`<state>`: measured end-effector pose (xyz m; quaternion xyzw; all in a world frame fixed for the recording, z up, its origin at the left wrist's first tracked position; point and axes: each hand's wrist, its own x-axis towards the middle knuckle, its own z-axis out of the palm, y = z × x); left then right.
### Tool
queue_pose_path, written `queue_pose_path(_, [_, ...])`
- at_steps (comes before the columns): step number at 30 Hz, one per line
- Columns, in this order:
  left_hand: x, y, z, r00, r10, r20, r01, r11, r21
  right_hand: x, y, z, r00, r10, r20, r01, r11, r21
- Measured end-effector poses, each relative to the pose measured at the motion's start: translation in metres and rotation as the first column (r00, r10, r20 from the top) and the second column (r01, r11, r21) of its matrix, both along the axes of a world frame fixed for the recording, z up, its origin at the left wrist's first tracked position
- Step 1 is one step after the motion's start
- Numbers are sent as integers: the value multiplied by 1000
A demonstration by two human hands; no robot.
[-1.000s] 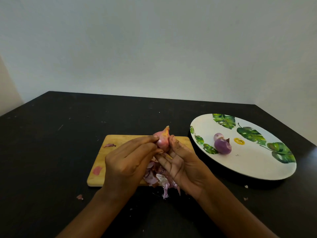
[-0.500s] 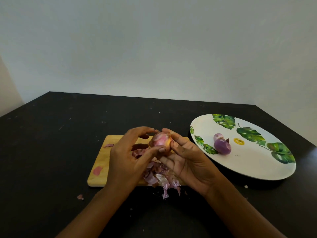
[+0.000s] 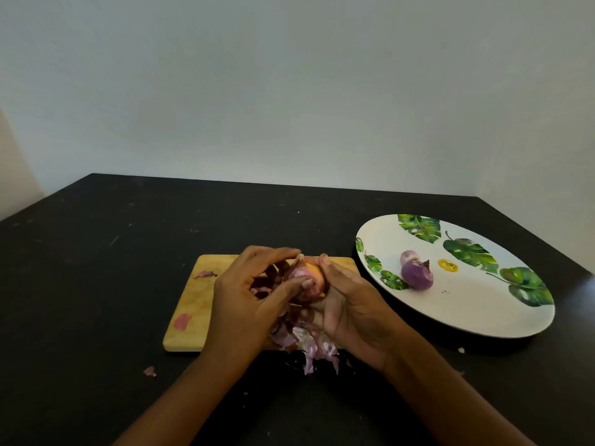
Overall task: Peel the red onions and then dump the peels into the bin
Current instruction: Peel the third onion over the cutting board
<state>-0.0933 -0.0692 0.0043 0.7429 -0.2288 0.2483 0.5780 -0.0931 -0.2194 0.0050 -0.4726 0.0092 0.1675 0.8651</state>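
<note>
**Gripping one red onion (image 3: 310, 276) with both hands above the cutting board (image 3: 193, 304)**

The left hand (image 3: 248, 297) curled round the onion from the left, its thumb pressed to the pale pink flank and its fingers arched over the top. A dark strip of skin (image 3: 267, 281) sat in the hollow of that hand; whether it was attached to the onion could not be told. The right hand (image 3: 354, 304) cradled the onion from the right and from below, with its thumb upright against the top end. The onion was held clear of the board, above its right half.

Under the hands a heap of peels (image 3: 309, 346) lay on the board's near edge and spilled onto the black bench (image 3: 96, 284). A purple scrap (image 3: 205, 274) lay near the board's far left corner and a pink scrap (image 3: 183, 321) near its left edge. Another fragment (image 3: 149, 371) lay on the bench in front of the board.

Just to the right of the board sat a white plate (image 3: 483, 317) printed with green leaves. On it lay a peeled purple onion (image 3: 417, 275), touching a smaller peeled onion (image 3: 408, 256) behind it.
</note>
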Motion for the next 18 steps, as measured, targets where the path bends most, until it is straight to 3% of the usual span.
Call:
queue_pose_path(7, [-2,-4,5,991,-84,-107,61,978,-200,0,1,-3,999,-50,-14,50,998,24])
queue_pose_path(14, [-3,-4,1,997,37,75,-33,998,-56,-6,8,-1,1000,-31,-1,31,999,32])
queue_pose_path(18, [-6,-9,-3,988,89,128,-82,995,-60,-8,11,0,999,-27,-17,28,997,69])
